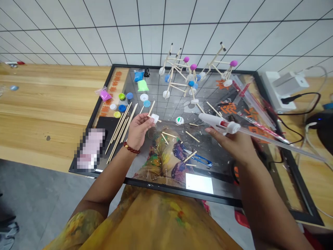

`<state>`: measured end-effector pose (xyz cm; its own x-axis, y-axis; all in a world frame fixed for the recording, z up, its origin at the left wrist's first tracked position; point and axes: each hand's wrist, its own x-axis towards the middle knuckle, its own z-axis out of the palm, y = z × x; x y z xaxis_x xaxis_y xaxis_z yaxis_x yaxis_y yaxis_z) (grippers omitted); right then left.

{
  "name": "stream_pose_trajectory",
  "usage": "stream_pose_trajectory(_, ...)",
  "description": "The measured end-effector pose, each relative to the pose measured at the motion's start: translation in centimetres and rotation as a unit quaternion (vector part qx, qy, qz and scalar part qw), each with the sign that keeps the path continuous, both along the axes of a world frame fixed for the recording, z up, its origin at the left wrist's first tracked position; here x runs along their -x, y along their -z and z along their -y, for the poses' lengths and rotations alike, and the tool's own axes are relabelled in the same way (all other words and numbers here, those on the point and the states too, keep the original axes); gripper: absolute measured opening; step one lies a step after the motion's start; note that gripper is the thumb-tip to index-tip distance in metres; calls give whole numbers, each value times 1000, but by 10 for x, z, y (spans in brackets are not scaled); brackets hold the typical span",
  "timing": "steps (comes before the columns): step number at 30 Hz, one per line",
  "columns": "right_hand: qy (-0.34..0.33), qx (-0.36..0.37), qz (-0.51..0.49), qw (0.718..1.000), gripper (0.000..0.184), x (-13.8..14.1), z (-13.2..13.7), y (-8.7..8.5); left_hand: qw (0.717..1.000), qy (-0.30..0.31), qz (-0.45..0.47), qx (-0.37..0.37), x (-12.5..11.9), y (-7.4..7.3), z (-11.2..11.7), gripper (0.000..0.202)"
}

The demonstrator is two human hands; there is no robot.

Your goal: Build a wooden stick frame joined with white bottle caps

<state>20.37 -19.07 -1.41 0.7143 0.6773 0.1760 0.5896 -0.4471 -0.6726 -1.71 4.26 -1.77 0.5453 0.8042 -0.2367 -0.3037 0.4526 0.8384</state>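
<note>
My left hand [138, 131] pinches a white bottle cap [154, 118] with a thin wooden stick [151, 108] at it; whether the two are joined I cannot tell. My right hand [234, 144] is wrapped round a white hot glue gun [214, 122], nozzle pointing left, a long clear glue stick [281, 142] running out of its back. Between the hands lies a white cap with a green print [179, 120]. Beyond them stand stick frames [179, 74] with caps as wheels and purple balls on top. Short cut sticks [192, 136] are scattered nearby.
Blue-handled scissors [199, 158] lie on the glossy black-framed panel [182, 192]. Long sticks [118, 130] and coloured caps [122, 108] are at left, beside packets of clay [142, 85]. Glue sticks in packaging [253, 100], a power strip [278, 90] and cables are at right. A tiled wall stands behind.
</note>
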Motion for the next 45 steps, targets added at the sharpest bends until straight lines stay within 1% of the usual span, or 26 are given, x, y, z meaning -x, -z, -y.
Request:
stream_pose_trajectory(3, -46, 41, -10, 998, 55, -10, -11, 6, 1000, -9, -4, -10, 0, -1, -3, 47)
stream_pose_trajectory(5, -54, 56, -22, 997, 52, -14, -17, 14, 1000, -18, -6, -12, 1, -1, -5, 49)
stream_pose_trajectory(9, -32, 41, -85, 995, 53, -21, -17, 28, 1000, -29, -9, -8, 1, 1, -9, 50)
stream_pose_trajectory(11, -39, 33, -87, 995, 52, -24, -15, 30, 1000, -27, -12, -9, 0, 1, -8, 49)
stream_pose_trajectory(13, -55, 30, -76, 995, 47, -25, -14, 29, 999, -27, -15, -8, 0, 1, -7, 45)
stream_pose_trajectory(16, -49, 33, -61, 996, 39, -24, -12, 22, 999, -28, -21, 1, 0, 0, -4, 42)
stream_pose_trajectory(18, -30, 71, -26, 997, 37, -19, -3, 15, 999, -24, -22, 1, 0, -1, -3, 41)
stream_pose_trajectory(19, -14, 101, 5, 995, 36, -14, 4, 11, 1000, -22, -22, -1, 0, -2, -3, 41)
stream_pose_trajectory(21, 33, 169, 93, 981, 33, 1, 23, -1, 999, -22, -22, -6, 1, -3, -3, 39)
stream_pose_trajectory(22, 60, 179, 142, 972, 29, 11, 31, -7, 999, -23, -22, -9, 1, -3, -3, 38)
stream_pose_trajectory(23, 64, 166, 180, 967, 20, 23, 38, -13, 999, -24, -23, -11, 1, -3, -3, 37)
stream_pose_trajectory(24, 34, 133, 191, 972, 11, 36, 41, -19, 999, -22, -25, -13, 1, -3, -3, 37)
stream_pose_trajectory(25, -16, 92, 177, 980, 10, 48, 39, -24, 999, -19, -28, -14, 1, -3, -3, 36)
stream_pose_trajectory(26, -76, 63, 147, 984, 12, 60, 33, -28, 999, -17, -31, -15, 1, -3, -2, 36)
stream_pose_trajectory(28, -186, 47, 124, 973, 15, 80, 9, -31, 999, -9, -39, -14, 0, -2, 0, 36)
stream_pose_trajectory(29, -221, 56, 129, 965, 15, 87, -6, -30, 999, -6, -42, -13, 0, -1, 0, 37)
stream_pose_trajectory(30, -238, 68, 137, 959, 15, 92, -22, -28, 999, -3, -46, -13, -1, -1, 1, 38)
stream_pose_trajectory(32, -253, 99, 144, 951, 14, 97, -51, -22, 999, -2, -51, -10, -1, -1, 2, 39)
stream_pose_trajectory(34, -250, 121, 158, 947, 11, 98, -71, -15, 999, -7, -52, -7, -2, -1, 2, 37)
stream_pose_trajectory(36, -240, 136, 176, 945, 11, 98, -82, -9, 999, -12, -51, -2, -2, -1, 1, 34)
stream_pose_trajectory(39, -244, 139, 181, 943, 14, 97, -84, -3, 999, -16, -50, 6, -2, -1, -2, 32)
stream_pose_trajectory(40, -248, 127, 174, 944, 14, 95, -83, -2, 999, -15, -50, 9, -1, -2, -2, 32)
stream_pose_trajectory(42, -243, 82, 150, 955, 11, 91, -78, 0, 998, -6, -54, 15, 0, -2, -1, 33)
stream_pose_trajectory(45, -227, -6, 110, 968, 11, 83, -72, 3, 997, 32, -63, 24, 2, -3, 2, 36)
